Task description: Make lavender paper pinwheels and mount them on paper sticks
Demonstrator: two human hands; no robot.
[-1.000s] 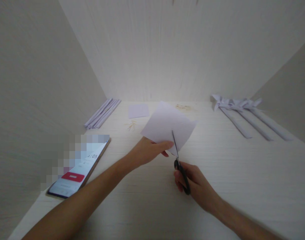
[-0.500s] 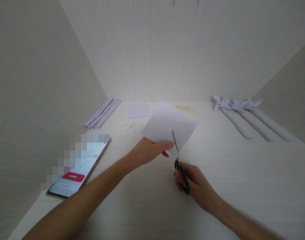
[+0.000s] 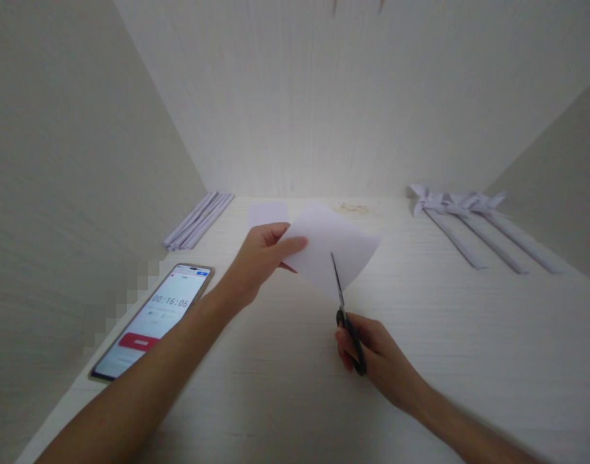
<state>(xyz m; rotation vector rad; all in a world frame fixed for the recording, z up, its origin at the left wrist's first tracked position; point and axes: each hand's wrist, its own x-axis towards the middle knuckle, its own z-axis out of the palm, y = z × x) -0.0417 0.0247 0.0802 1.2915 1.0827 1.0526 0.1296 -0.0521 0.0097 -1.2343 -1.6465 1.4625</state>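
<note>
Cutting step, I reckon: left hand point(image 3: 265, 254) pinches paper point(image 3: 321, 238), right hand point(image 3: 376, 348) to its right grips scissors point(image 3: 353, 336); next wants steady paper.

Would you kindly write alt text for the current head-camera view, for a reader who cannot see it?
A person's left hand holds a white paper sheet while the right hand holds black-handled scissors reaching over its near corner. A smartphone and rolled paper sticks lie on the left, three paper pinwheels on the right.
</note>
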